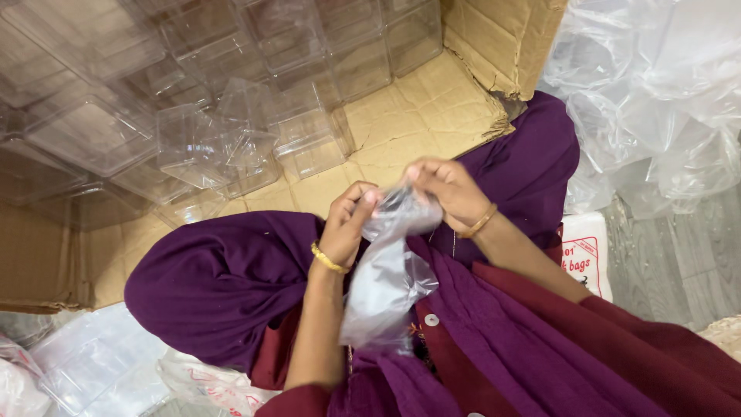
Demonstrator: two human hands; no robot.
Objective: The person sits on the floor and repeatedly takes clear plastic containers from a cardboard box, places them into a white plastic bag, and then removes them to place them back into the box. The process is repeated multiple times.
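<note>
My left hand (346, 224) and my right hand (446, 191) both pinch the top edge of a thin clear plastic bag (386, 286). The bag hangs down between them over my purple and maroon clothing (494, 347). Each wrist wears a gold bangle. The fingertips of the two hands meet at the bag's mouth, which looks crumpled. I cannot tell whether anything is inside the bag.
A flattened cardboard box (417, 123) lies ahead with several clear plastic containers (216, 147) piled on it. Crumpled clear plastic bags (656, 116) heap at the right. A white printed packet (584, 255) lies by my right arm. More plastic packets (93, 363) lie at lower left.
</note>
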